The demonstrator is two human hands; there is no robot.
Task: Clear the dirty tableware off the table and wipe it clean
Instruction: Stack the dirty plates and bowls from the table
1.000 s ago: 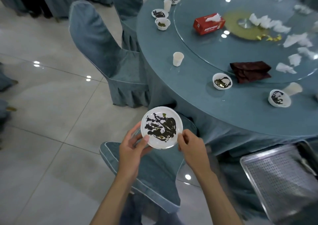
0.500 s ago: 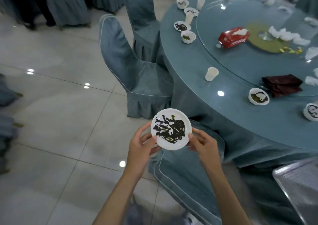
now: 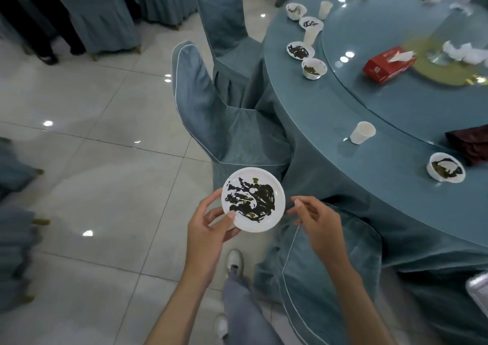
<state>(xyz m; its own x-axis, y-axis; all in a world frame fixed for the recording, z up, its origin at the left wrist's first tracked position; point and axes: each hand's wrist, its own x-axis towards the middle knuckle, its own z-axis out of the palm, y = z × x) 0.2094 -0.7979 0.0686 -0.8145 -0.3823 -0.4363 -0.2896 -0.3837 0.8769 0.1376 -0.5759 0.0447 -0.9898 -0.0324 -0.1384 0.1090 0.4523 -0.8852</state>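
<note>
A small white plate (image 3: 253,199) smeared with dark sauce is held above the floor, left of the round blue table (image 3: 390,186). My left hand (image 3: 208,225) grips the plate's lower left rim, thumb on top. My right hand (image 3: 314,220) hovers just right of the plate with loosely bent fingers, apart from the rim. On the table stand a dirty bowl (image 3: 445,170), a white paper cup (image 3: 362,132), more dirty bowls (image 3: 314,67) and a dirty saucer (image 3: 300,50) farther back. A dark red cloth (image 3: 470,141) lies on the glass turntable.
Blue-covered chairs stand close: one (image 3: 211,117) ahead of the plate, one (image 3: 324,273) under my right arm. A red tissue box (image 3: 388,64) and crumpled white tissues (image 3: 464,54) sit on the turntable. A metal tray corner (image 3: 479,289) shows at the right edge. Tiled floor lies left.
My right hand has let go of the plate's rim and drawn slightly right. The view has swung left, so the table and tray slid toward the right edge.
</note>
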